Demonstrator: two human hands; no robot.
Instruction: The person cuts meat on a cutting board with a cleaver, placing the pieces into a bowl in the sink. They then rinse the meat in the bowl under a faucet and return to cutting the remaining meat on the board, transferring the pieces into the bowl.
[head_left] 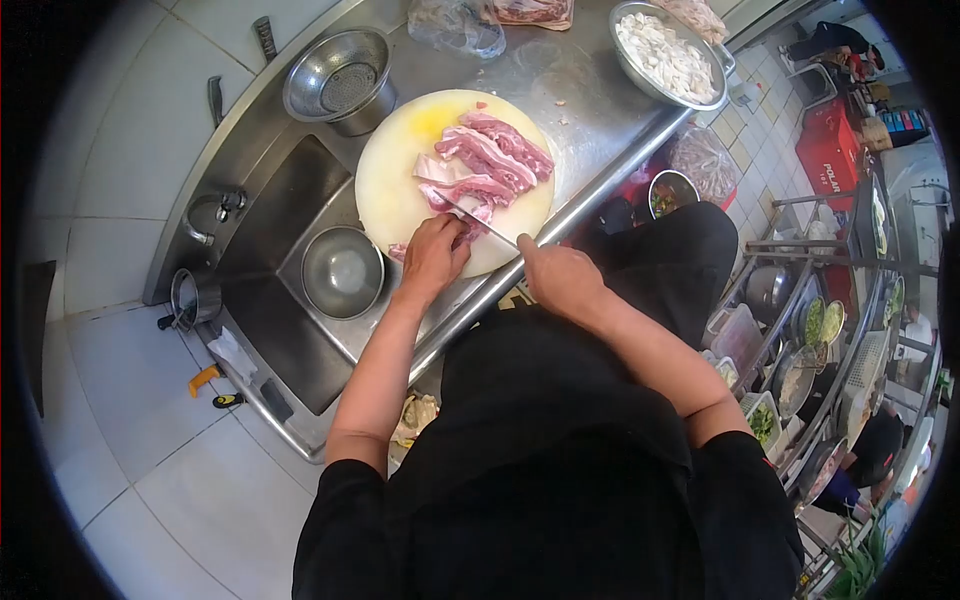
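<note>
Fingers curled, the left hand [436, 253] steadies sliced meat [485, 165] on a round cutting board [385, 190] beside a sink [262, 290]; at right, the right hand [562, 278] grips a knife [480, 222] against the meat's near end.

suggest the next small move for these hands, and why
I'd probably ease the left hand slightly back before drawing the knife. The blade lies across the meat very near the left fingers, and the right hand has the handle, so a slip could nick them.
</note>
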